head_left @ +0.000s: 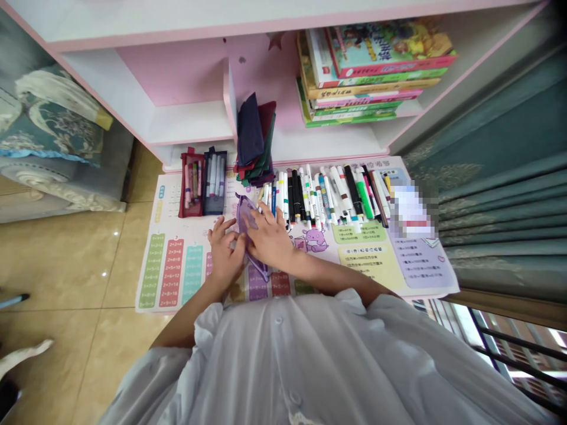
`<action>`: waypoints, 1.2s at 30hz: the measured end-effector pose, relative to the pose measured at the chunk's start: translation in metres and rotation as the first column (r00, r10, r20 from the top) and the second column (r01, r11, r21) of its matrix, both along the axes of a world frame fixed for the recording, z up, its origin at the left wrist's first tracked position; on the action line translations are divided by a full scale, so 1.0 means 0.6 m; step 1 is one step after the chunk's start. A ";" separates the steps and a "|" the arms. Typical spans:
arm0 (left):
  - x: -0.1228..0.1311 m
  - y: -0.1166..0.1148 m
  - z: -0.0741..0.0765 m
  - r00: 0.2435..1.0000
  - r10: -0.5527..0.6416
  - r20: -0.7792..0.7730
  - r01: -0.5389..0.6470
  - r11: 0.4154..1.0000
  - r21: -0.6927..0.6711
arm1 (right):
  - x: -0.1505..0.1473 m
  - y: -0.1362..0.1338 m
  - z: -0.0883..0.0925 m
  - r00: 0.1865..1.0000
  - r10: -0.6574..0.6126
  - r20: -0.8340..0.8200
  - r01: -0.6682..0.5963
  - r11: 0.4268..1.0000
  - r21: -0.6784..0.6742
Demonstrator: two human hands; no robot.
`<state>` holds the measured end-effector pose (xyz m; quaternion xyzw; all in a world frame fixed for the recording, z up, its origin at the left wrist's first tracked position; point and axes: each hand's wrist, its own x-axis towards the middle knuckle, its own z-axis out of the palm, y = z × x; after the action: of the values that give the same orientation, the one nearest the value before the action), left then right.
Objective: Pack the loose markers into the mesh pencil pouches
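A flat purple pencil pouch (246, 208) lies slantwise on the printed desk mat, partly hidden under my hands. My left hand (227, 251) is at its left edge, thumb and a finger closed on the rim. Across the pouch's right side rests my right hand (269, 236), its fingers spread. Just beyond, a long row of markers (319, 195) in white, black, green and other colours lies side by side. To the left are a red mesh pouch (191, 186) with reddish pens and a dark blue pouch (215, 182) holding pale markers.
A stack of dark blue, red and green pouches (251, 136) leans at the shelf's front. Books (367, 77) are piled on the shelf at the right. Multiplication tables cover the desk mat (168, 277). A curtain (496, 171) hangs on the right, beside a blurred patch.
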<state>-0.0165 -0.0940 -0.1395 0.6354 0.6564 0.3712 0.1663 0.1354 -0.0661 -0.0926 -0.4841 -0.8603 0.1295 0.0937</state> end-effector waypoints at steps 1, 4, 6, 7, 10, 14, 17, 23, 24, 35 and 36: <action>0.000 0.000 0.000 1.000 -0.002 -0.001 0.002 1.000 0.003 | 0.001 0.001 -0.001 1.000 0.005 0.009 -0.005 1.000 -0.012; 0.000 0.000 -0.001 1.000 -0.008 0.003 0.008 1.000 0.015 | 0.002 0.003 -0.011 0.999 0.007 0.053 -0.004 0.999 -0.049; 0.000 -0.001 -0.001 1.000 -0.011 0.008 0.011 1.000 0.015 | 0.002 0.002 -0.019 0.997 0.008 0.078 -0.003 0.998 -0.065; -0.001 -0.001 -0.002 1.000 -0.010 0.009 0.010 1.000 0.012 | 0.002 0.002 -0.023 0.997 0.009 0.080 -0.004 0.998 -0.067; -0.002 -0.001 -0.004 1.000 -0.007 0.006 0.007 1.000 0.008 | 0.004 0.000 -0.028 0.999 0.008 0.035 -0.006 0.999 -0.044; -0.002 -0.001 -0.003 1.000 -0.004 0.005 0.004 1.000 0.014 | 0.022 0.008 -0.020 0.996 -0.033 -0.082 0.035 0.999 0.026; -0.001 -0.001 0.002 1.000 0.006 0.007 -0.006 1.000 0.001 | 0.053 0.028 -0.010 0.969 -0.196 -0.149 0.213 0.971 0.107; 0.000 -0.003 0.007 1.000 0.000 0.011 0.000 0.999 -0.032 | 0.123 0.073 -0.015 0.875 -0.475 -0.093 0.484 0.854 0.193; 0.000 -0.003 0.008 1.000 -0.002 0.010 0.002 0.999 -0.035 | 0.130 0.078 -0.018 0.870 -0.490 -0.058 0.492 0.851 0.183; 0.000 -0.001 0.012 1.000 0.020 0.016 -0.019 0.998 -0.054 | 0.136 0.105 -0.027 0.849 -0.510 0.138 0.493 0.858 0.140; -0.001 -0.001 0.011 1.000 0.018 0.016 -0.017 0.999 -0.052 | 0.136 0.106 -0.027 0.849 -0.509 0.145 0.492 0.860 0.136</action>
<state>-0.0169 -0.0949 -0.1326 0.6218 0.6700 0.3610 0.1848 0.2171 -0.0025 -0.1087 -0.6961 -0.7143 0.0168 0.0705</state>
